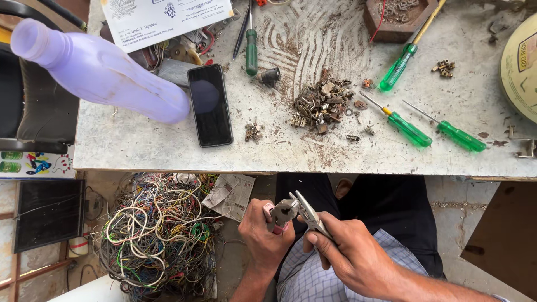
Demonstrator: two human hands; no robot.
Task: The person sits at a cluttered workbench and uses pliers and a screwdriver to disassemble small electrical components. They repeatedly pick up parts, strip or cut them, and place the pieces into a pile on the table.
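I hold a pair of metal pliers with pink-sleeved handles low in front of my lap, below the near edge of the table. My left hand is wrapped in a fist around the handles, knuckles toward the tangle of wires, the wrist rising from the bottom of the view. My right hand comes in from the lower right, forearm angled up and to the left, and its thumb and fingers pinch a thin, bright metal strip that runs up to the pliers' nose. The two hands are close together, nearly touching at the tool.

Just left of my left hand, a large heap of multicoloured stripped wires lies on the floor, with a crumpled sheet of printed paper at its upper right.

Above, on the scuffed grey table, a pile of small rusty metal scraps sits near the middle. To its right lie three green-handled screwdrivers, and a darker green-handled one lies to its upper left. A black smartphone lies face up further left, just beside a pale purple plastic bottle lying on its side.
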